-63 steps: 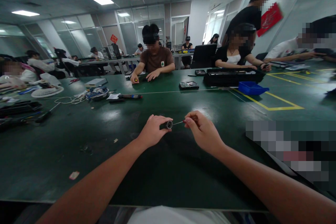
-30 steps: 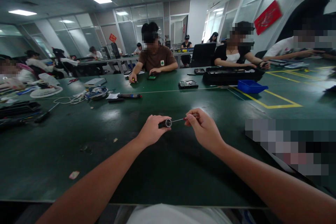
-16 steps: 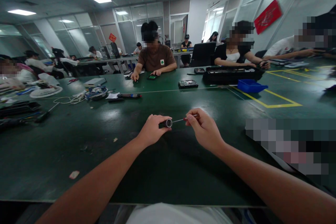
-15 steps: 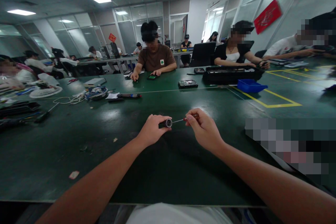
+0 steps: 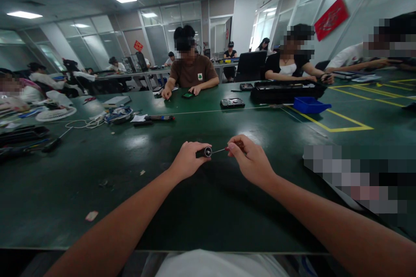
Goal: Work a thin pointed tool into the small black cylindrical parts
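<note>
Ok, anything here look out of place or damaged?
Only minor litter: a pale scrap and a smaller one lie loose on the green tabletop, apart from any tool. The black cylinder in the left hand is too small to judge.

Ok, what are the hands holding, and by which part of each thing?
The left hand grips a dark tube by its sides, near one end; the right hand holds a screwdriver by its handle.

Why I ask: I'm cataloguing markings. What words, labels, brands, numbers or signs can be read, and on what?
No legible text anywhere.
Red wall banner: markings too blurred to read.
Small red wall hanging: too small to read.
Patch on brown shirt: green shape, no legible lettering.
Dark cylinder in the left hand: no lettering discernible.
</note>
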{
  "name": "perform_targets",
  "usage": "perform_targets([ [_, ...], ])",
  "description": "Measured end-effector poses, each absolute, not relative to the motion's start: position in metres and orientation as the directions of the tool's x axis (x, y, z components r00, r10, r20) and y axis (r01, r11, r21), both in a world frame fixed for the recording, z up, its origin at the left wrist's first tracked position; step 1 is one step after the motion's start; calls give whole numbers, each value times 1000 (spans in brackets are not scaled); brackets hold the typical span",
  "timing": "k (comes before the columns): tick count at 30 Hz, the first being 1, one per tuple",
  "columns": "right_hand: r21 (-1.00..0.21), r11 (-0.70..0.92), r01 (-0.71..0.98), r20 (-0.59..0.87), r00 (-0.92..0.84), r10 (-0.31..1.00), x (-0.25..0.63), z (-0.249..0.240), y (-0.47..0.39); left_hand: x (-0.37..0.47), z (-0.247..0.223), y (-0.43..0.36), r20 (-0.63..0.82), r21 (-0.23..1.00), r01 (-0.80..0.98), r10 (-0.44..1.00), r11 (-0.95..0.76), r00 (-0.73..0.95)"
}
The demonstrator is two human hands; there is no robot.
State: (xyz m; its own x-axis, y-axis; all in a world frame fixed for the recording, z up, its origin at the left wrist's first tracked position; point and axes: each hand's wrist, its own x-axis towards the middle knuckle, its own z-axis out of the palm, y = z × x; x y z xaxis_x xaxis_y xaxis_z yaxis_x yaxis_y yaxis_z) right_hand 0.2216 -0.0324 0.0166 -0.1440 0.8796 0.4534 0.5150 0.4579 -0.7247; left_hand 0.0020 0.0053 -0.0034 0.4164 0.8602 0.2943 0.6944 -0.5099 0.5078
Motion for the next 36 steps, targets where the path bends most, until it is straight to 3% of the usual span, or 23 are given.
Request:
perform_targets([
  [6,-722,499,479,532,-76,843,224,15,-31,1,-2,6,278,497,705,863,-506,423],
  [13,-670,517,533,518,-163,840,223,18,-33,1,-3,7,279,479,712,858,-513,431],
  [27,-663,446,601,500,-88,862,224,19,-30,0,-6,9,275,512,706,872,-489,405],
  [31,-665,448,597,504,-84,860,225,19,-29,0,-7,8,280,580,670,886,-464,370],
  [36,-670,458,584,516,-78,853,225,18,-29,4,-9,9,296,750,528,915,-400,272],
])
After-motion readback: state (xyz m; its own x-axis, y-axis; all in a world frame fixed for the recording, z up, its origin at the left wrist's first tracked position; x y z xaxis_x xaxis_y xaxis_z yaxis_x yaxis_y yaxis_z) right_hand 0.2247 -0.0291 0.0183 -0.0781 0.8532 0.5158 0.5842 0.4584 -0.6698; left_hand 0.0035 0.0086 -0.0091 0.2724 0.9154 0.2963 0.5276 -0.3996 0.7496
